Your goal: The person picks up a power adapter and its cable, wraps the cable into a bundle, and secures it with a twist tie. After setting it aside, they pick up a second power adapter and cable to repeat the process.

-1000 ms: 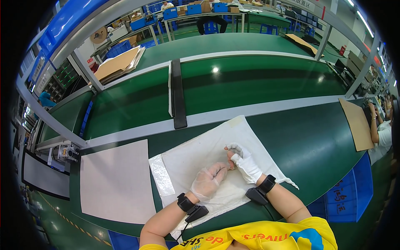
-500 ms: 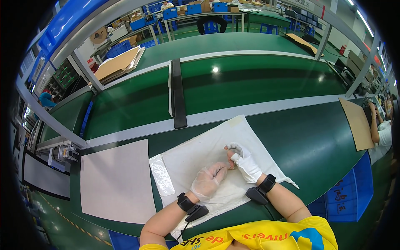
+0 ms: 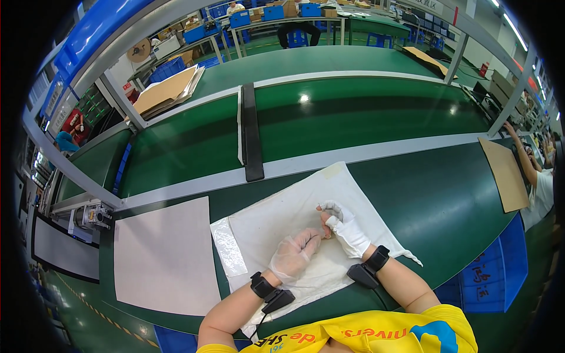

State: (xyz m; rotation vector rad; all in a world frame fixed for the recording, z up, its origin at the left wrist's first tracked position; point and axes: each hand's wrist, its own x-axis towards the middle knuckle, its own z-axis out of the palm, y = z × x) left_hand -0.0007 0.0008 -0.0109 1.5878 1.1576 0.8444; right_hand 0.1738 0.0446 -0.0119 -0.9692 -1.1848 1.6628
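Over a white cloth spread on the green table, my two hands almost meet at the fingertips. My left hand, in a thin translucent glove, has its fingers pinched together. Opposite it, my right hand wears a white glove that leaves some fingertips bare; its fingers are curled in. Whatever sits between the fingertips is too small or hidden to make out. Along the cloth's left edge lies a shiny clear plastic strip. Each wrist carries a black strap with a dark box.
A pale flat sheet lies to the left on the table. Beyond runs a green conveyor with a black bar across it. Brown cardboard lies at the right edge, beside a co-worker's arm and above a blue bin.
My hands and the cloth look unmoved. At the right, the co-worker's arm now stretches farther forward past the cardboard. A person in red has come into view at the far left.
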